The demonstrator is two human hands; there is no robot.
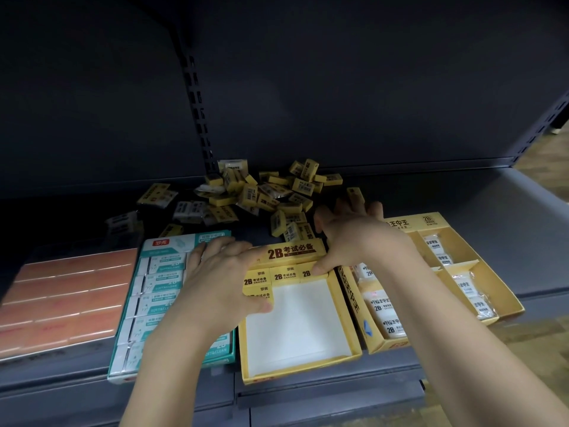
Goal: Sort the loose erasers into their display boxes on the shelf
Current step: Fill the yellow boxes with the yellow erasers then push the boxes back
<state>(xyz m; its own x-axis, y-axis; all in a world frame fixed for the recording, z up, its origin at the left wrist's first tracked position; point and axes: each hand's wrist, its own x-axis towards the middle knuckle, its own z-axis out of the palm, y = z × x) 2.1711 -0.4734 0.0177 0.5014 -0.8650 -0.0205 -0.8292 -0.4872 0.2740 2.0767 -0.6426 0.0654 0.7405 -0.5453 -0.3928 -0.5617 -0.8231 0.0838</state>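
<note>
Nearest us on the shelf (462, 217), the yellow display box (295, 340) shows mostly bare white floor, so we pack from its back wall forward. Our left hand (224, 272) lies fingers extended along the box's left side, thumb pressing a fourth eraser (257, 295) into the second row. Our right hand (354, 238) presses its thumb on the back row (284, 275); whether its fingers hold anything, we cannot tell. Beyond waits the loose eraser pile (264, 192).
</note>
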